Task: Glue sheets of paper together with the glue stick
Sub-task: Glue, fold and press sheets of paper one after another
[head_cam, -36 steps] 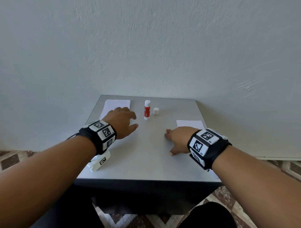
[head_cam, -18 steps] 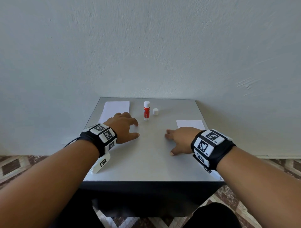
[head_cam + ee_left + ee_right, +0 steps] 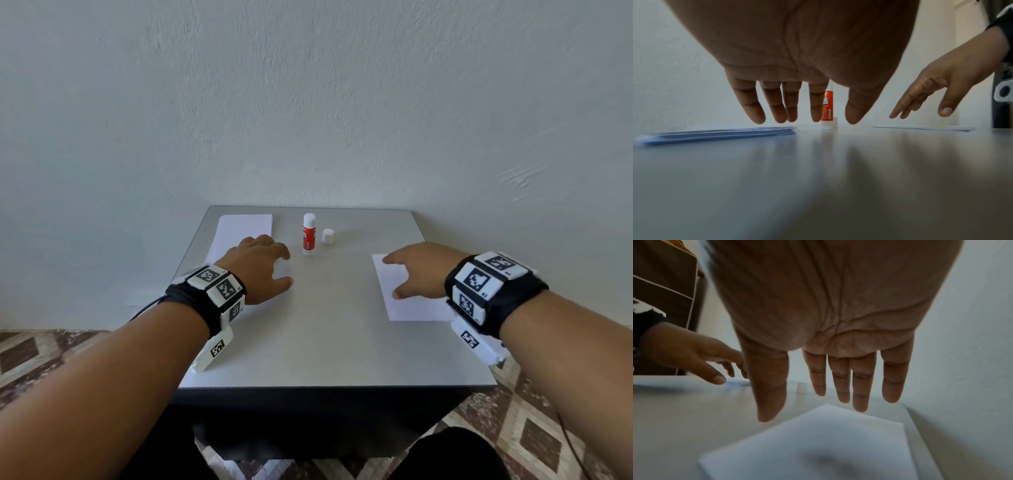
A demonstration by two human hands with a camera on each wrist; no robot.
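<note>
While its cap (image 3: 327,236) stands beside it, the glue stick (image 3: 309,234) stands upright.

Smooth semi-gloss table (image 3: 308,335), matt paper sheet (image 3: 404,301), seemingly plastic cap (image 3: 327,236)

glue stick (image 3: 827,107) label: "UE" / "CK", partly hidden | wristband (image 3: 219,287) square codes: unreadable
</note>
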